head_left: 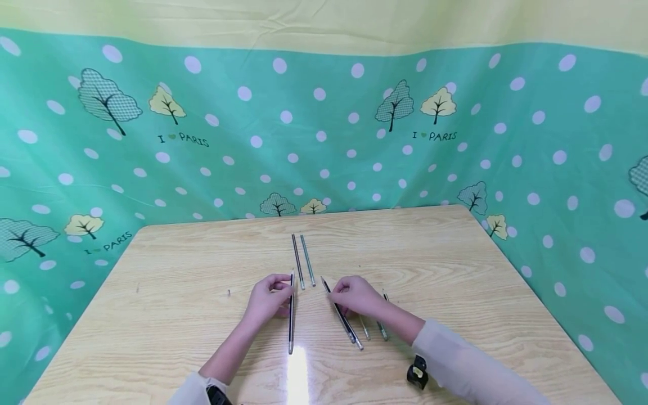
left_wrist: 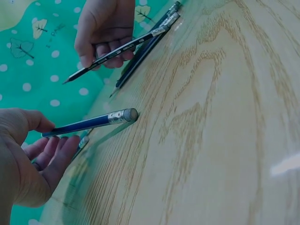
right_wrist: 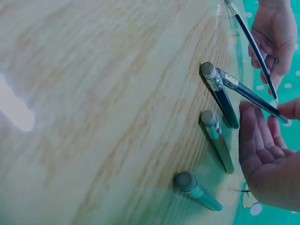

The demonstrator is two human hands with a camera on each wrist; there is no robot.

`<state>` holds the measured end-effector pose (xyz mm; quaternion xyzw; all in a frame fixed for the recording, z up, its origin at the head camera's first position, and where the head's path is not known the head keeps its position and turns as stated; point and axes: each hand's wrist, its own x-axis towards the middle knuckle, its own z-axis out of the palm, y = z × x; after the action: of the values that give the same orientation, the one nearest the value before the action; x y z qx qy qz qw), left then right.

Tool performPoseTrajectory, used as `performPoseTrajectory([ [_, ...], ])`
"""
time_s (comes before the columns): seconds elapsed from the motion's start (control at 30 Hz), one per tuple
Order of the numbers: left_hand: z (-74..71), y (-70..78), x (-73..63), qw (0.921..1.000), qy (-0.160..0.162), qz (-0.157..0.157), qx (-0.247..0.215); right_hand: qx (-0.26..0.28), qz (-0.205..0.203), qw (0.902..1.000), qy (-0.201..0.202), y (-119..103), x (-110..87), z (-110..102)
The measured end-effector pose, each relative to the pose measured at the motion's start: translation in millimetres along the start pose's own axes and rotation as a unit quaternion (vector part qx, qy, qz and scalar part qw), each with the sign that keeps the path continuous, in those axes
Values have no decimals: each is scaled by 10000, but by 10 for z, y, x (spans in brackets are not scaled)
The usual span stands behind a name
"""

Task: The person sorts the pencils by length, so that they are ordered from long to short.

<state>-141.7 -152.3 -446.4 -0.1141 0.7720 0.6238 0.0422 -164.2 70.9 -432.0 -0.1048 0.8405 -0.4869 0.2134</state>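
Note:
Between thumb and fingers, my left hand (head_left: 269, 298) pinches a dark blue pencil (left_wrist: 86, 124), its eraser end pointing toward me in the head view. My right hand (head_left: 358, 295) pinches a black pencil (left_wrist: 117, 51) near its sharpened end, which points away from me. Beside and partly under the right hand, a second dark pencil (right_wrist: 223, 105), a greenish-gold pencil (right_wrist: 219, 140) and a green pencil (right_wrist: 206, 199) lie on the table. Farther back, a dark pencil (head_left: 297, 260) and a teal pencil (head_left: 307, 260) lie side by side.
The wood-grain table (head_left: 177, 281) extends around both hands. A green dotted curtain (head_left: 324, 135) with tree prints hangs behind it and along the sides. A bright light reflection falls on the tabletop near its front.

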Motion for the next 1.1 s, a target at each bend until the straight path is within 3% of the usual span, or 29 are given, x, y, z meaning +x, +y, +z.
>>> performPoseTrajectory([
  [0.17, -4, 16, -12, 10000, -6, 0, -5, 888, 102, 9956, -288, 14, 1, 10],
  [0.47, -11, 40, -23, 9998, -26, 8, -212, 1506, 158, 9876, -406, 42, 43, -30],
  [1.1, 78, 148, -8, 9944, -3, 65, -1051, 1769, 24, 9842, -96, -43, 66, -37],
])
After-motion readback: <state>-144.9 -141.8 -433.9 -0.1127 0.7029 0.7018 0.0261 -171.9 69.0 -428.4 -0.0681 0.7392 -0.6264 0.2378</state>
